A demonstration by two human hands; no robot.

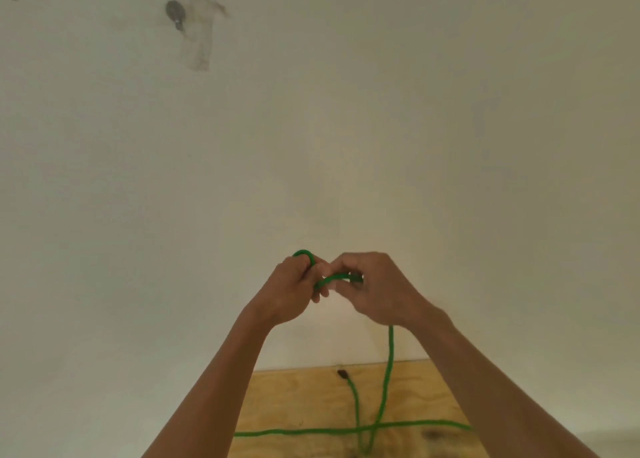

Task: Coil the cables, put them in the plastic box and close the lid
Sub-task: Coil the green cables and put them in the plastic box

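Note:
A green braided cable [390, 360] hangs from my raised hands down to a plywood table [311, 398]. My left hand [294, 288] grips a small loop of the cable, which arches over its fingers. My right hand [374, 288] pinches the cable just beside it, and a short green stretch runs between the two hands. On the table the cable lies in long crossing strands, ending in a dark plug [343, 374]. No plastic box or lid is in view.
A pale wall [346, 128] fills most of the view right behind the table. High on it at the left sits a dark round fitting [175, 11] with a patched smear below.

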